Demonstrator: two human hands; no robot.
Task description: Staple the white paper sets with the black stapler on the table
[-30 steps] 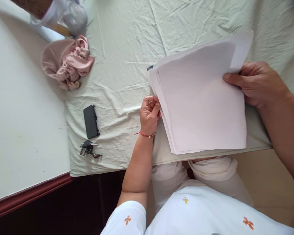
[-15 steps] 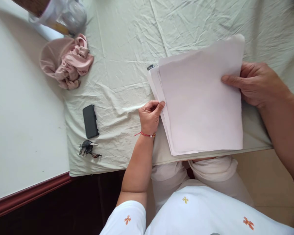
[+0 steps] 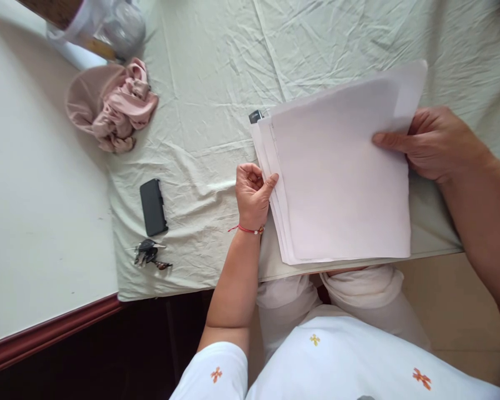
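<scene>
Gripping the stack of white papers (image 3: 341, 178) at the table's near edge, her right hand (image 3: 435, 141) pinched the far side while her left hand (image 3: 252, 194), fingers curled, nudged the near edges, which had squared up closer than a moment before; phone (image 3: 153, 206) and keys (image 3: 150, 254) lay left.

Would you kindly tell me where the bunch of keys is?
The bunch of keys lies on the tablecloth, just below the black phone, left of the left hand.

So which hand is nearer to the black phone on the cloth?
Left. The left hand pinches the paper stack just right of the black phone; the right hand holds the stack's far side.
</scene>
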